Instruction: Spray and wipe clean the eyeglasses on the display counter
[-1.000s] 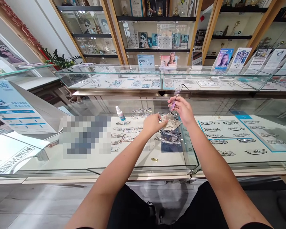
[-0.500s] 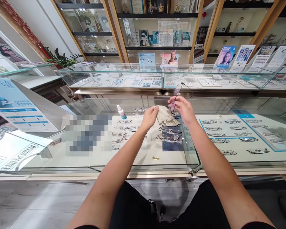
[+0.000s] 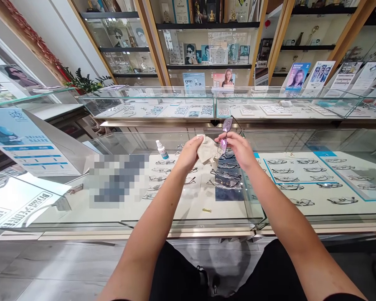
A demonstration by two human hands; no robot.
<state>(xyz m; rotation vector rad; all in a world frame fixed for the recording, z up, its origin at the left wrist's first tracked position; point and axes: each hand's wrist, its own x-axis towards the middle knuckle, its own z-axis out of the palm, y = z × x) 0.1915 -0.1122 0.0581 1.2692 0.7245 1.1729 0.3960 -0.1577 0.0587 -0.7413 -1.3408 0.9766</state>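
Over the glass counter, my left hand [image 3: 189, 154] pinches a pale beige cloth [image 3: 208, 150], which hangs down with a jagged edge. My right hand [image 3: 238, 147] grips a pair of thin dark-framed eyeglasses [image 3: 227, 124] by its lower part, the frame turned upright and the lenses showing a pink-purple sheen. The lower lens sits right beside the cloth; whether they touch is hard to tell. A small white spray bottle [image 3: 162, 150] with a blue label stands left of my left hand.
Beneath my hands, rows of eyeglasses [image 3: 226, 183] lie in the glass display case [image 3: 188, 213]. A small gold-coloured piece [image 3: 207, 210] is near its front. A blue-white sign [image 3: 34, 146] stands at left. Behind are another display counter [image 3: 163, 123] and shelves.
My left hand has turned and the cloth has shifted slightly left and bunched. The eyeglasses in my right hand have moved left and down, with the lenses turned more toward the camera.
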